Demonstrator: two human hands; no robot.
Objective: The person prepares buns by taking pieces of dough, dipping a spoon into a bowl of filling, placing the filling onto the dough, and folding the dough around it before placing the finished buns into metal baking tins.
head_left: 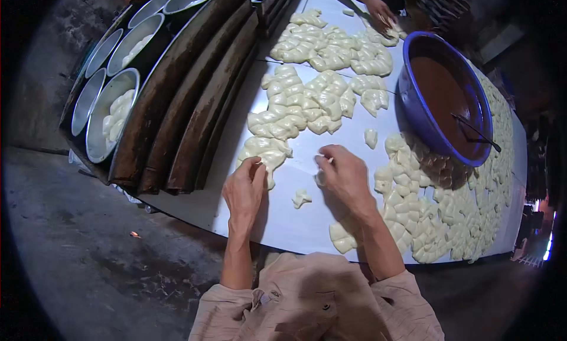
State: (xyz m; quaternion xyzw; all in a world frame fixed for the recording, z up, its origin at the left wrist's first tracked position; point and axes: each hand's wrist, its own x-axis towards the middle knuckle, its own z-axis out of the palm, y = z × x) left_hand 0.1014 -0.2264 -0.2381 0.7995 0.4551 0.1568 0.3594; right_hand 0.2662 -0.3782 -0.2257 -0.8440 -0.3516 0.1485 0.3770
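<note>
Item one, my left hand: resting on the metal table, fingers curled, the fingertips pinching the near edge of a pale dough piece at the bottom of the left-hand heap. I count it as gripping that piece.

Item two, my right hand: knuckles up, fingers bent inward around a small bit of dough that shows just under the thumb side. Closed on it, though most of the bit is hidden by the hand.

Item three, loose dough scrap: lying flat on the bare table between my two hands, slightly nearer than both, touching neither.

Item four, folded dough heaps: spread across the table beyond my hands, running up toward the far end.

Item five, shaped pieces: packed close together to the right of my right forearm, along the table's near and right edge.

Item six, blue basin: far right of my right hand, holding brown paste, with a dark utensil leaning on its rim.

Item seven, round metal pans: on a rack well left of the table, some holding dough.

Item eight, another person's hand: at the table's far end.
</note>
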